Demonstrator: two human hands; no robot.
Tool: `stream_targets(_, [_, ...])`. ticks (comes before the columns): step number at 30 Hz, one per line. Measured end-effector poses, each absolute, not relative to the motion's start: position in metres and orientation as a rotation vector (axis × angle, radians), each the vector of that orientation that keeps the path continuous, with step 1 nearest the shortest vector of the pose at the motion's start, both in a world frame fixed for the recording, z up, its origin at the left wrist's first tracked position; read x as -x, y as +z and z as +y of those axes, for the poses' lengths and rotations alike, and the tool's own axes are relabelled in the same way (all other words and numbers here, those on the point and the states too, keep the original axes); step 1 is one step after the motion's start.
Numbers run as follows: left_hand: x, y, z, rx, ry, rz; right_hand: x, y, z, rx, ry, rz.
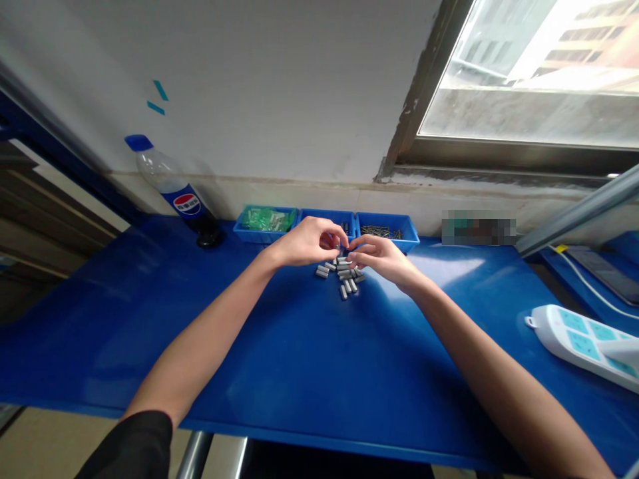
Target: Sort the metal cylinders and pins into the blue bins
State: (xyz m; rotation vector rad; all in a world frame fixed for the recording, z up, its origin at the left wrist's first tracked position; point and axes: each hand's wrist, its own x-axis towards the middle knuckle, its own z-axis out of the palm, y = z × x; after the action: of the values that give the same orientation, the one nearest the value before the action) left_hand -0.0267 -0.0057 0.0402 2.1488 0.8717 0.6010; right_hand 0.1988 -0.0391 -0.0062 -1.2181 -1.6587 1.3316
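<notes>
Both hands meet over a small pile of short grey metal cylinders (348,285) on the blue tabletop. My left hand (312,241) is curled, thumb and forefinger pinched together; a tiny bit of something shows at the tips, too small to name. My right hand (382,258) faces it from the other side, its fingers bent and drawn in close to the thumb. What lies between those fingertips is not clear. Just behind the hands stands the middle blue bin (352,225), partly covered by my left hand, with small dark parts inside.
The left blue bin (239,233) holds green-looking bagged pieces; the right blue bin (410,245) holds many screw-like metal parts. A cola bottle (182,199) stands at the back left. A white power strip (564,339) lies at the right. Wall and window (519,113) rise behind.
</notes>
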Motion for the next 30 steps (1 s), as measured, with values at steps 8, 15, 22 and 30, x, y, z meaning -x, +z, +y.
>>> stream_targets(8, [0.021,0.037,-0.005,-1.836,0.750,0.828,-0.200,-0.008,-0.039,0.976,1.642,-1.286])
stream_targets(15, [0.025,0.039,-0.001,-1.934,0.795,0.915,-0.200,-0.006,-0.037,1.092,1.489,-1.344])
stream_targets(22, [0.029,0.020,0.013,-2.031,1.036,1.329,-0.216,-0.021,-0.030,1.298,0.595,-2.101])
stream_targets(30, [0.016,0.014,0.004,-2.486,0.667,1.137,-0.222,-0.045,-0.037,1.218,0.487,-2.171])
